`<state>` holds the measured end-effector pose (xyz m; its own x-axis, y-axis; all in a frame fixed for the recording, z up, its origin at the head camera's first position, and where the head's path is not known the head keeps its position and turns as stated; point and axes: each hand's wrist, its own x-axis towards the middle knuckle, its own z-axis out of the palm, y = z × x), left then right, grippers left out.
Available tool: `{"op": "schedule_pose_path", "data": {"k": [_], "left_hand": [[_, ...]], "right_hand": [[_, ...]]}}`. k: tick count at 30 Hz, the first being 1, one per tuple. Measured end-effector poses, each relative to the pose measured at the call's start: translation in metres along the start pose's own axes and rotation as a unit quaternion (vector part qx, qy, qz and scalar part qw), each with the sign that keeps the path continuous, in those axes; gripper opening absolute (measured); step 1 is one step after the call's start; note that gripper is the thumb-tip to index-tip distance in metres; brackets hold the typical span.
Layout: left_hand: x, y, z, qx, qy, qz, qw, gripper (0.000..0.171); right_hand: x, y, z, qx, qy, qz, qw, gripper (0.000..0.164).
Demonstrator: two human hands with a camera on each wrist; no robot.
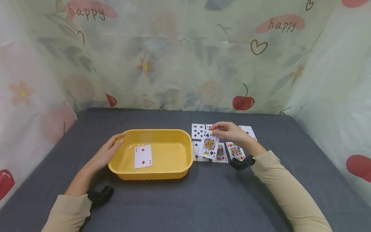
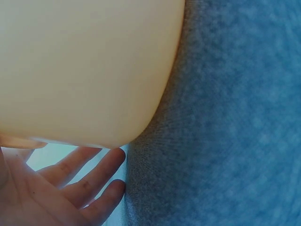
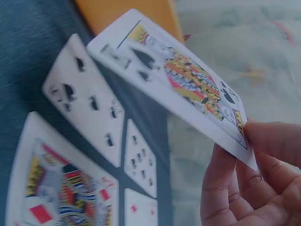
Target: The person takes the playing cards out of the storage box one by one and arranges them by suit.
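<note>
My right hand (image 1: 232, 133) pinches a king of spades (image 1: 210, 145) between thumb and fingers. The card is tilted above the rows of cards, just right of the yellow tub (image 1: 159, 175). In the right wrist view the thumb (image 3: 275, 141) lies on the card's face and the other fingers are behind it. At the tub's left end is my left hand (image 1: 105, 153), touching the rim. Its fingers (image 2: 96, 181) are spread and fairly straight along the outer wall in the left wrist view. Inside the tub, a two of diamonds (image 1: 143, 157) lies face up.
Face-up cards lie in two rows right of the tub: a seven of spades (image 1: 198, 131), a five of spades (image 1: 195, 151), a king of diamonds (image 3: 70, 188) and others, some partly covered. Dark cloth (image 1: 174, 206) covers the table. A patterned curtain (image 1: 185, 64) hangs behind.
</note>
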<state>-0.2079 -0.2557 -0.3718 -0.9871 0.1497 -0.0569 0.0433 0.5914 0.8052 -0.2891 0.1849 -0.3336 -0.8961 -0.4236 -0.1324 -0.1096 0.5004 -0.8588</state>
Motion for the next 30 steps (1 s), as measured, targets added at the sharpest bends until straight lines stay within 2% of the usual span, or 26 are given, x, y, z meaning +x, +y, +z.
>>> {"op": "schedule_pose_path", "data": {"k": [8,19,27,30], "left_hand": [[0.000,0.000,0.000,-0.003,-0.001,0.004,1.0000,0.059],[0.000,0.001,0.000,0.000,0.006,0.006,1.0000,0.059],[-0.001,0.002,0.000,0.001,0.005,0.005,1.0000,0.059],[-0.001,0.001,0.000,0.000,0.004,0.005,1.0000,0.059]], "right_hand": [[-0.002,0.018,0.011,-0.007,-0.039,0.005,0.999,0.032],[-0.008,0.022,0.033,0.006,-0.117,-0.009,0.993,0.028],[-0.011,0.021,0.048,-0.068,-0.134,-0.049,0.987,0.023],[-0.012,0.021,0.052,-0.072,-0.139,-0.059,0.986,0.022]]}}
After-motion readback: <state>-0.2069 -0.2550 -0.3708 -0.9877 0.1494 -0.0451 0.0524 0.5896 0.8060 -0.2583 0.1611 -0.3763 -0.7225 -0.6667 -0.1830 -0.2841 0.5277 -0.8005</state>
